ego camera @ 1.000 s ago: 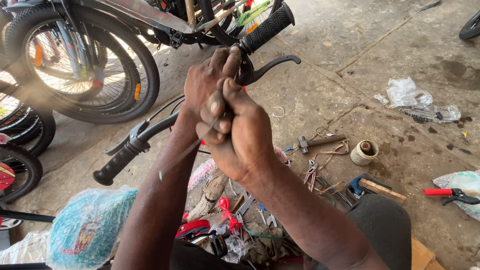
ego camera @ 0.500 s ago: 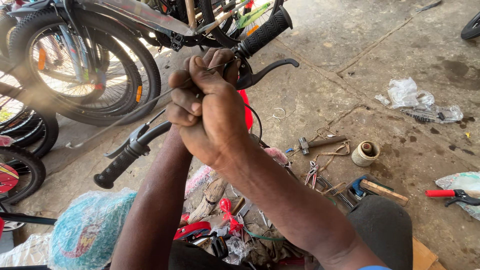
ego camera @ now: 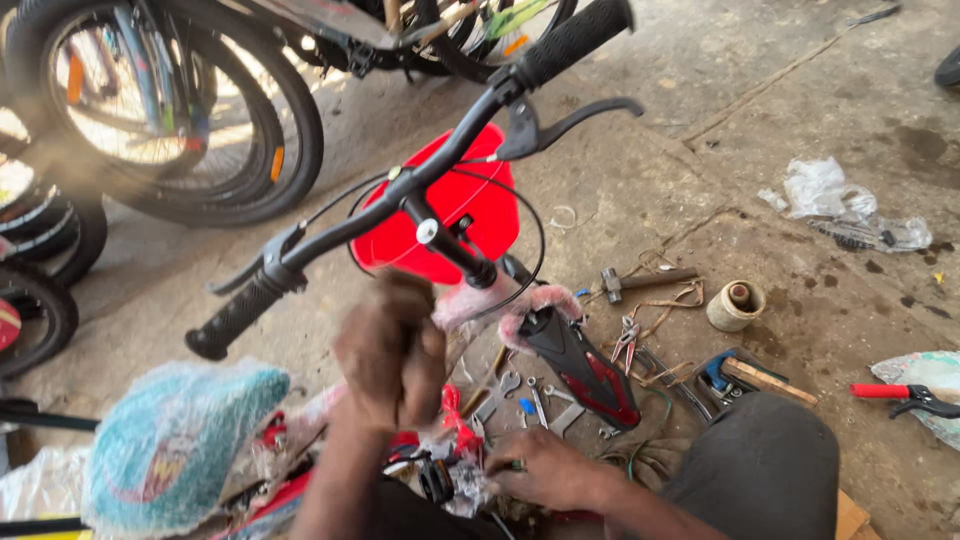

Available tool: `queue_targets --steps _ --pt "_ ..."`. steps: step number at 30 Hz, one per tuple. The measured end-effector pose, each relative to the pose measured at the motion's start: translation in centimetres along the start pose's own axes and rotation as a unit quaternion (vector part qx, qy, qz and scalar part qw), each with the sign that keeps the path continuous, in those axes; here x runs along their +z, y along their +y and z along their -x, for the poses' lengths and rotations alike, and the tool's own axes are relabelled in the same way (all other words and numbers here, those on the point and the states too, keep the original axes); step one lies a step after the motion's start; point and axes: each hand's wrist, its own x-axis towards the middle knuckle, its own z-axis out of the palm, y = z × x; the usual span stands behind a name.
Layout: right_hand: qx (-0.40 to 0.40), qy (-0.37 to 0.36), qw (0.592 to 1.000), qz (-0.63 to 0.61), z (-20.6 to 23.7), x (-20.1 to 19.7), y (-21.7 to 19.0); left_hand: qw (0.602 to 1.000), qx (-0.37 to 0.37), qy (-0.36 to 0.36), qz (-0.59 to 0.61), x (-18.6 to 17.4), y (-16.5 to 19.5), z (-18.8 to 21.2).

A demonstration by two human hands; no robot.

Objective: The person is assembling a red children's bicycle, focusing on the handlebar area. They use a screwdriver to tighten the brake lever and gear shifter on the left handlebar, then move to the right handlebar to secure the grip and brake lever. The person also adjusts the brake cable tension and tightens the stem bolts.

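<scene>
The left hand (ego camera: pixel 390 350) is hanging blurred just below the black handlebar (ego camera: pixel 400 190) of the bicycle, its fingers curled into a loose fist; whether it is gripping anything cannot be told. The right hand (ego camera: pixel 545 468) is reaching lower down, fingers bent and resting among the small tools (ego camera: pixel 520 395) that are lying on the floor (ego camera: pixel 800 300) near the bottom edge of view; what it is holding, if anything, is hidden. The handlebar is running diagonally from a rubber grip (ego camera: pixel 232 318) at lower left to another grip (ego camera: pixel 575 35) at upper right, with a brake lever (ego camera: pixel 570 118) sticking out beneath the upper grip. A red mudguard (ego camera: pixel 450 215) is showing behind the stem. A black and red panel (ego camera: pixel 580 365) is lying just right of the left hand. Farther right on the floor, a hammer (ego camera: pixel 645 280), a roll of tape (ego camera: pixel 735 305), red-handled pliers (ego camera: pixel 900 395) and crumpled plastic (ego camera: pixel 835 200) are lying apart. A blue wrapped bundle (ego camera: pixel 170 445) is sitting at the lower left, and bicycle wheels (ego camera: pixel 190 110) are standing along the upper left.
</scene>
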Motion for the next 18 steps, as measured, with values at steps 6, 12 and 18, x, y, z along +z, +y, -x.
queue_targets --steps 6,12,18 --pt "0.205 0.108 0.973 -0.011 0.5 4.3 11.3 0.948 -0.293 -0.075 0.093 4.3 -2.9 13.1" --pt "0.283 0.139 0.853 -0.415 0.2 6.3 10.8 0.889 -0.429 0.001 0.164 6.0 -6.0 20.2" --pt "0.242 0.231 0.839 -0.429 -1.0 3.1 6.1 0.778 -0.56 0.097 0.268 4.8 -6.8 21.5"
